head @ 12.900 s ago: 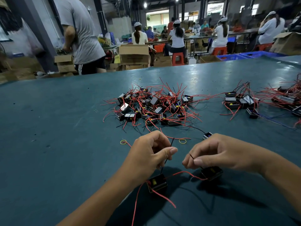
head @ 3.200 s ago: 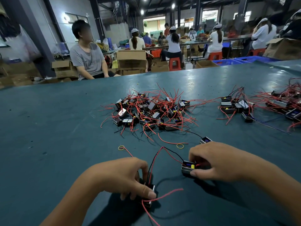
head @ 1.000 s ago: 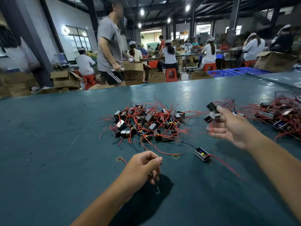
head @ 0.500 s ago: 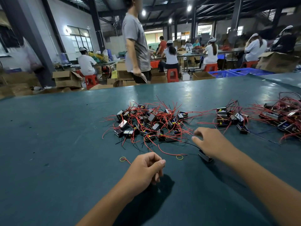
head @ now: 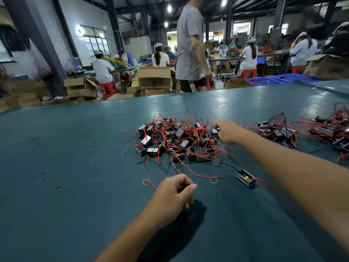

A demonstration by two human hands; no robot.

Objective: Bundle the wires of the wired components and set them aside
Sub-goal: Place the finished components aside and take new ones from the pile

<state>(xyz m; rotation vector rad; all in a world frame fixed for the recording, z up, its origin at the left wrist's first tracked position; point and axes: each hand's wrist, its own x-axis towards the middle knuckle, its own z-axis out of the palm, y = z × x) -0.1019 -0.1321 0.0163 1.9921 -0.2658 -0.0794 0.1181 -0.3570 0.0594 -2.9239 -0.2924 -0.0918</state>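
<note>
Loose pile of wired components sits mid-table on the green table, red and black leads tangled. One single component lies apart, near side of the pile, its red lead trailing toward the right forearm. Bundled sets lie well to the right, more at the right edge.

Step in hand, as judged: picking the next component off the pile.

Right hand reaches to the pile's right edge, fingers curled at a component there; contact seems likely, but whether it actually pinches it cannot be told.

Left hand hovers near the table's near side, fingers curled loosely in, thumb out; seemingly holding nothing.

Two yellow rubber bands lie just ahead of it.

Next move likely needs a clean lift free of tangled leads, then gathering wires and a band.
</note>
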